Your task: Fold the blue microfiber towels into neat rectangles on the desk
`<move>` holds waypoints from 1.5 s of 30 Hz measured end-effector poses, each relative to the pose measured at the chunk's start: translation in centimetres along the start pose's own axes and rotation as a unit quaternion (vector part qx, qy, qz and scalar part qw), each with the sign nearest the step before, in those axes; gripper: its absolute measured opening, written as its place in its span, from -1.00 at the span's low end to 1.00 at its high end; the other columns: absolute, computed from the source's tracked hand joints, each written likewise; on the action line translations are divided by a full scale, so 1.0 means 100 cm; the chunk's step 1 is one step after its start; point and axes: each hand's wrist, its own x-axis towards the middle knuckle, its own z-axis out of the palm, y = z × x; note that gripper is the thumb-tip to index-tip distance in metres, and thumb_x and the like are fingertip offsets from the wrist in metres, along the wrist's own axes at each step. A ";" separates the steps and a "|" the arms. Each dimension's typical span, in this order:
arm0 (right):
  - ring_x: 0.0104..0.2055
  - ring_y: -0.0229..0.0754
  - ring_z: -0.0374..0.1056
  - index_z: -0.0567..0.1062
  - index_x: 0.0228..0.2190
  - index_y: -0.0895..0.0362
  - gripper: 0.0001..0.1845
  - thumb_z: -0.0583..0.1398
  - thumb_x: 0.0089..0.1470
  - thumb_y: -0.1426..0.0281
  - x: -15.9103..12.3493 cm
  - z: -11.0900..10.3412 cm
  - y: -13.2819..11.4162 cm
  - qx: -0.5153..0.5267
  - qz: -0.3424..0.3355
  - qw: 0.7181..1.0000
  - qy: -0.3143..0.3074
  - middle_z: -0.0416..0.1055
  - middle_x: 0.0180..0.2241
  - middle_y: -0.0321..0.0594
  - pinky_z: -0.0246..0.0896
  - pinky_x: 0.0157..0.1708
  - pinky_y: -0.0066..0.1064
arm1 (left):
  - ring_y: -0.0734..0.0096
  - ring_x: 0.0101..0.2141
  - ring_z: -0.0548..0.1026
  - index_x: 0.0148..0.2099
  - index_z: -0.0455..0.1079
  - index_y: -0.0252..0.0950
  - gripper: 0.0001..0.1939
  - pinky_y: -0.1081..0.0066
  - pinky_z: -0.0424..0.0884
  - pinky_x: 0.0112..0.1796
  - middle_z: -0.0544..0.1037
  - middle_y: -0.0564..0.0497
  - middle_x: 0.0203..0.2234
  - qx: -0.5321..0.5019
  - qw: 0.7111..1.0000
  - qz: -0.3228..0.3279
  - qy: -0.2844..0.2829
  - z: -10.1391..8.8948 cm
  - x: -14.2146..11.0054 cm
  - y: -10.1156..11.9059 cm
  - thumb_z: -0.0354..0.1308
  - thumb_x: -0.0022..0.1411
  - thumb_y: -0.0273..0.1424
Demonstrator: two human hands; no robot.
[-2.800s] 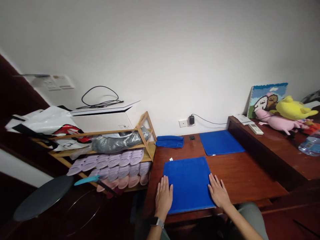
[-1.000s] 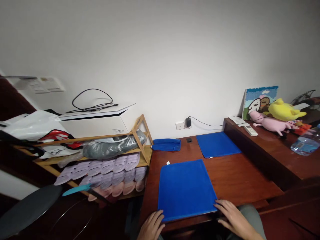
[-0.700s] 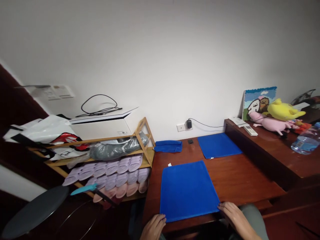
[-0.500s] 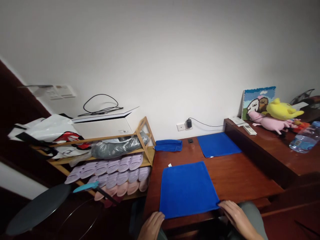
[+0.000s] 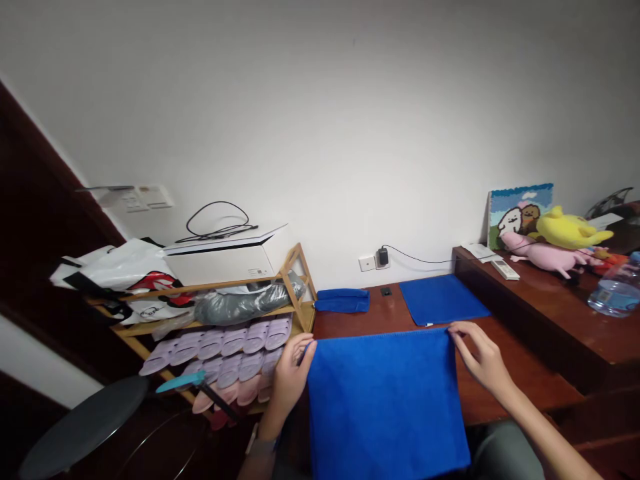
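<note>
A square blue towel [image 5: 385, 407] hangs spread out above the front of the brown desk [image 5: 520, 360], its top edge stretched level between both hands. My left hand [image 5: 294, 363] pinches its upper left corner. At the upper right corner, my right hand [image 5: 480, 357] grips the cloth between thumb and fingers. Behind it on the desk lie a folded blue towel [image 5: 343, 301] by the wall and a second flat blue towel [image 5: 443, 299] further right. Neither hand touches those two.
Left of the desk stands a wooden rack [image 5: 295, 293] with rows of purple slippers [image 5: 235, 341] and a white box [image 5: 225, 261]. On the raised right surface are a remote [image 5: 505, 269], a pink plush toy [image 5: 543, 254], a yellow plush toy [image 5: 570, 228] and a water bottle [image 5: 616, 293].
The front towel was lying flat on the desk with both hands at its near corners. Both hands have risen, lifting those corners, and the towel now hangs from them.
</note>
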 end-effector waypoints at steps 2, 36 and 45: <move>-0.08 -0.05 0.52 0.56 -0.13 0.04 -0.72 0.11 0.37 0.18 0.006 0.021 0.020 0.000 0.038 0.999 -0.023 0.59 -0.13 -0.11 0.46 -0.01 -0.20 | 0.22 -0.16 0.66 -0.01 0.46 -0.23 -0.56 0.24 0.61 -0.07 0.67 -0.06 -0.22 -0.017 0.999 -0.024 -0.045 0.018 0.015 -0.024 0.18 0.30 0.01; 0.55 -0.08 -0.30 0.00 0.46 0.14 -0.28 -0.22 0.37 0.22 -0.074 0.201 0.148 -0.277 0.222 0.852 -0.385 -0.14 0.50 -0.26 -0.41 0.48 -0.05 | 0.20 0.45 0.05 0.52 0.04 -0.21 -0.39 0.01 0.01 0.41 0.18 -0.06 0.46 0.259 0.884 0.116 -0.373 0.313 -0.081 -0.096 -0.31 0.55 -0.18; 0.55 -0.09 -0.30 -0.06 0.47 0.18 -0.26 -0.26 0.39 0.15 -0.077 0.208 0.152 -0.293 0.236 0.846 -0.378 -0.17 0.51 -0.24 -0.44 0.48 -0.07 | 0.08 0.45 0.04 0.53 -0.01 -0.31 -0.31 -0.03 0.03 0.39 0.11 -0.18 0.47 0.402 0.861 -0.017 -0.310 0.169 -0.039 -0.187 -0.26 0.53 -0.07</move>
